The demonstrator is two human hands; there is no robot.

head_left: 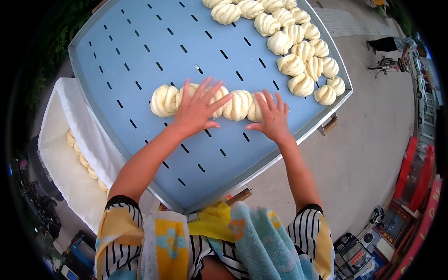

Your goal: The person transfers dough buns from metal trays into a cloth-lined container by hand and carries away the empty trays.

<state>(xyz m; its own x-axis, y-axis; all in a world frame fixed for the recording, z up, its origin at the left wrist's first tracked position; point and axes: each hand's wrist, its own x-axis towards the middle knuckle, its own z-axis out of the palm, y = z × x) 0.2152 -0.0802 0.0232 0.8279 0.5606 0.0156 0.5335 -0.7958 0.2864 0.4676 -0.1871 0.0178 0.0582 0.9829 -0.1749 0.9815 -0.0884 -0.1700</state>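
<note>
A row of pale twisted dough buns [237, 105] lies side by side across the slotted blue tray [154, 46]. My left hand [196, 106] rests over the middle of the row with its fingers spread, hiding part of the buns beneath. At the row's right end, my right hand [272, 116] lies with its fingers apart over the last bun, partly covering it. Neither hand is wrapped round a bun. More twisted buns [290, 65] sit in a cluster along the tray's upper right side.
A white cloth-lined container [70, 109] with a line of buns [84, 161] stands left of the tray. A raised metal rim [322, 122] edges the tray. On the pavement at right, a person [396, 45] is beside a bicycle [386, 65]. Towels [261, 242] hang over my front.
</note>
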